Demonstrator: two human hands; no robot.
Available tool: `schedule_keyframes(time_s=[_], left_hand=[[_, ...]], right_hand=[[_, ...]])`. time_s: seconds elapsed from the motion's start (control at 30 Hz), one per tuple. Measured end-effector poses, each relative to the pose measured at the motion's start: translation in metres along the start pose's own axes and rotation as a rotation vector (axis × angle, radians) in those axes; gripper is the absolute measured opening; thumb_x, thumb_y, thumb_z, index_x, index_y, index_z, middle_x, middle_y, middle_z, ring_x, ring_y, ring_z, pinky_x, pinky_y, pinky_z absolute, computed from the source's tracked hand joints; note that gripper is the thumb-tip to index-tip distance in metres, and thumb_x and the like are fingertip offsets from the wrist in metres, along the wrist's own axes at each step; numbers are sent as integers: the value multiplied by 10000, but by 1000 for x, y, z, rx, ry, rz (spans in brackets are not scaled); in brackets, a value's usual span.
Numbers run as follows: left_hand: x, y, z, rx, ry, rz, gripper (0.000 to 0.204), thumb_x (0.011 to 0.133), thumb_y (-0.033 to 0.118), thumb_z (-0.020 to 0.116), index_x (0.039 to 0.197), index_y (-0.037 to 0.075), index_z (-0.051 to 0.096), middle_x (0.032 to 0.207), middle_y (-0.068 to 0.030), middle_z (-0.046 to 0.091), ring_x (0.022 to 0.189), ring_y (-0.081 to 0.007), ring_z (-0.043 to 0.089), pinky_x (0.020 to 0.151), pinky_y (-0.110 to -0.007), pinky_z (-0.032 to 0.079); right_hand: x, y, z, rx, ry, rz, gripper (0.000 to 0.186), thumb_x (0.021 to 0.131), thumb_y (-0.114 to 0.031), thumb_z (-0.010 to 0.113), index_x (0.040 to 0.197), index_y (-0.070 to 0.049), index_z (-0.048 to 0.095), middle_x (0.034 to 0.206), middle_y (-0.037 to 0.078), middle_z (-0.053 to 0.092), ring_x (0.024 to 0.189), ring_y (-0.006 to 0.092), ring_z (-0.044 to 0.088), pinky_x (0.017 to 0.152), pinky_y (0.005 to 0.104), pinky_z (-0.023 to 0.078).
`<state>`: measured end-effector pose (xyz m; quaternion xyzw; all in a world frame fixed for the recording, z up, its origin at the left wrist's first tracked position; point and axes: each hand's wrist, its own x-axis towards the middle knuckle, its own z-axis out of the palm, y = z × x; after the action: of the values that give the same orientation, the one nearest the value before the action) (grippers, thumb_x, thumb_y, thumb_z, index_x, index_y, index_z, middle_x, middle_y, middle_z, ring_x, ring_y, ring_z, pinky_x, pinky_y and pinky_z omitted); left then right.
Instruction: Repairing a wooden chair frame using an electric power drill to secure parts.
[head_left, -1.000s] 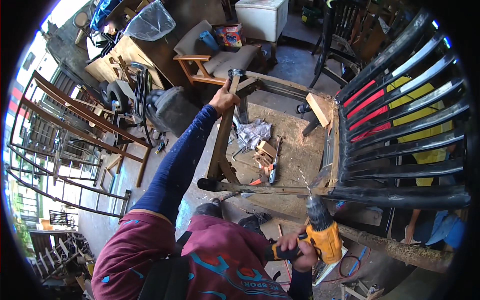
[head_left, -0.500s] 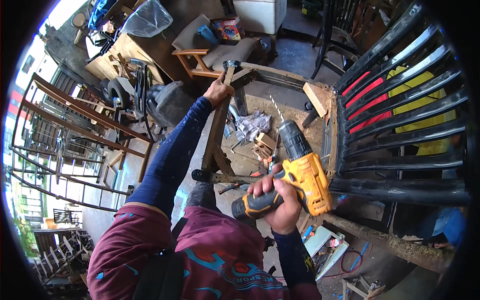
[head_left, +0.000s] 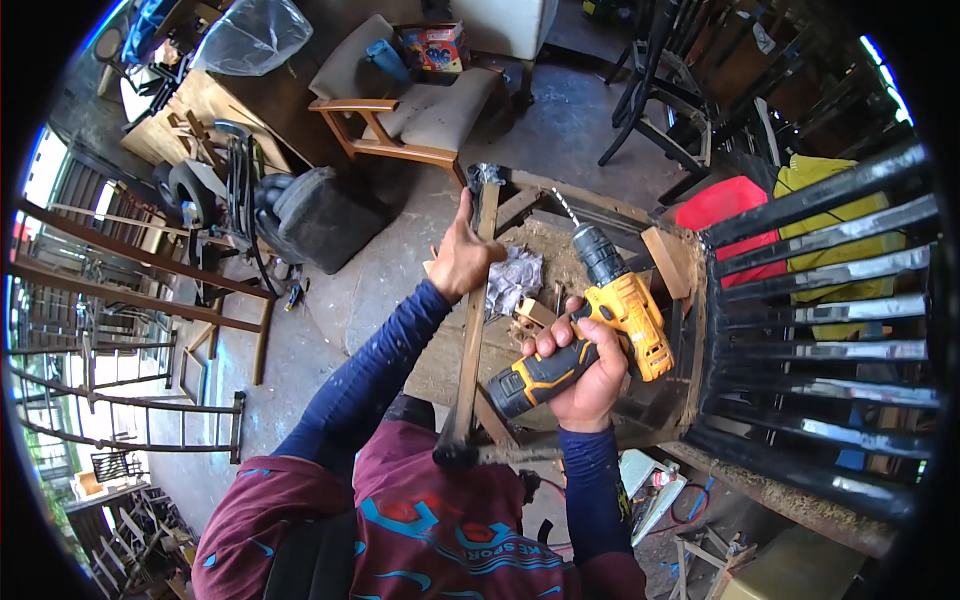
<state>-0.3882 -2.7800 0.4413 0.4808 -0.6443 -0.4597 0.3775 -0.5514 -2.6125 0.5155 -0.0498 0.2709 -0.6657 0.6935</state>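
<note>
A black wooden chair with a slatted back [head_left: 820,300] lies tipped over in front of me, its open seat frame facing up. My left hand [head_left: 465,254] grips the bare wooden rail [head_left: 478,300] on the frame's left side, one finger stretched along it toward the far corner. In my right hand [head_left: 590,375] is a yellow and black cordless drill [head_left: 635,320], held by its handle over the open frame. Its long twist bit [head_left: 566,206] points up and away, touching nothing. A light wooden corner block [head_left: 667,262] sits at the frame's right side.
Crumpled paper [head_left: 515,275] and wood offcuts [head_left: 535,312] show through the frame. Beyond stands a cushioned armchair [head_left: 425,110], with a dark padded seat [head_left: 320,220] to its left. Metal frames [head_left: 130,400] crowd the far left; red [head_left: 730,220] and yellow covers [head_left: 835,225] lie behind the slats.
The chair frame has swung round, its near left corner shifting right. My left hand has slid back from the far corner along the rail. The drill stays in my right hand, slightly farther right.
</note>
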Motion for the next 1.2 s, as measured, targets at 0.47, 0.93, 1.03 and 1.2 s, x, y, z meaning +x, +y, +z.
schedule_keyframes(time_s=[0.47,0.93,1.03,1.2], left_hand=[[0,-7,4,-88,3,-90,1113,672,-26,707,1623,-85,131,1132,-58,645,877,-112,567,804,-206,476],[-2,3,1,-156,-23,-135,1150,664,97,735,1567,-184,82,1658,-373,152,1591,-370,101,1277,-335,120],[-5,0,0,-105,-15,-140,1155,733,207,812,1582,-153,115,1662,-347,180,1584,-382,139,1281,-379,130],[24,-10,-23,-446,256,-105,877,941,455,712,1571,-44,359,1591,-260,420,1471,-334,416,1226,-396,287]], right_hand=[[3,18,-8,-53,61,90,330,947,-215,546,1249,-88,505,814,38,558,772,220,591,821,487,519],[14,22,-7,-113,90,52,341,944,-233,542,1242,-70,519,802,41,561,741,222,595,836,493,521],[18,17,-1,-251,137,20,354,959,-215,532,1262,-33,505,801,55,559,743,227,596,833,479,523],[17,-12,11,-963,114,-26,288,989,-137,515,1212,44,531,823,84,588,776,228,617,835,431,531]])
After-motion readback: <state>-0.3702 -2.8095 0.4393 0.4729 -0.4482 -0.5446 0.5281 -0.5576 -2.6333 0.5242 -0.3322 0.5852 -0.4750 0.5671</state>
